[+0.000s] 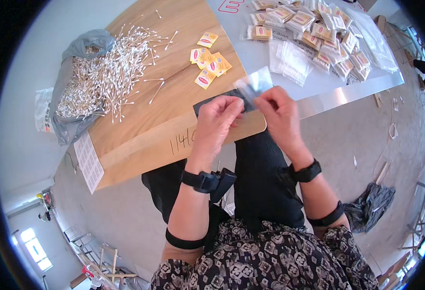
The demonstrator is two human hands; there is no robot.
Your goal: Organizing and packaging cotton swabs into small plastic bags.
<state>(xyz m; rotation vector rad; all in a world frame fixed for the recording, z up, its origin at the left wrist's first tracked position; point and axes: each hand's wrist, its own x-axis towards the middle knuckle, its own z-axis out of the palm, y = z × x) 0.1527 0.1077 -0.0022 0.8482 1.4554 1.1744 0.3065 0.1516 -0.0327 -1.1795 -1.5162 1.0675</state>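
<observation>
Both the left hand [218, 117] and the right hand [279, 112] are pinching a small clear plastic bag [254, 84] between closed fingertips, just above the wooden board's [140, 130] near edge.

Clear plastic bag [253, 83] between both hands' fingers [231, 107]

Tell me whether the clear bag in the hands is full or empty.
Empty, apparently: the small clear bag shows only see-through film between left hand and right hand.
</observation>
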